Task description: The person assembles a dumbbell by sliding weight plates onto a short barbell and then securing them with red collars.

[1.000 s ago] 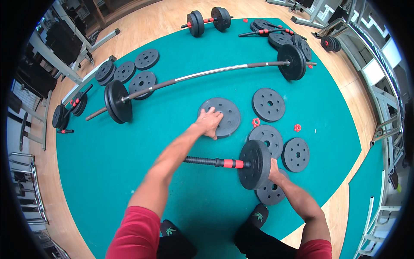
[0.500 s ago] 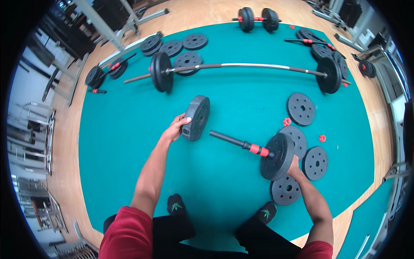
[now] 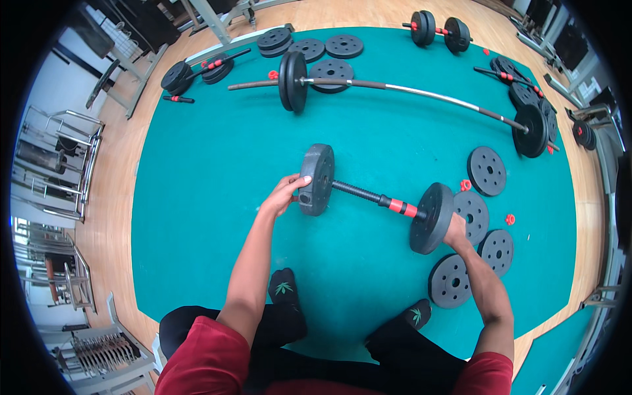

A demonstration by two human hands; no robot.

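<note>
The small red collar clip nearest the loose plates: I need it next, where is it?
In the head view, the small red collar clip lies on the teal mat, right side, just beside the flat black weight plates.

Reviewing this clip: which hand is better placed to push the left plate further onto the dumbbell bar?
Left, probably. The left hand already grips the upright left plate at the bar's end. The right hand is at the right plate, steadying the other end.

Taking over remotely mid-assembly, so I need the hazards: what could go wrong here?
The black weight plate under the left hand shows no red collar outside it, so it might slide off the short black dumbbell bar. The right hand sits between the upright end plate and a flat loose plate: possible pinch.
</note>
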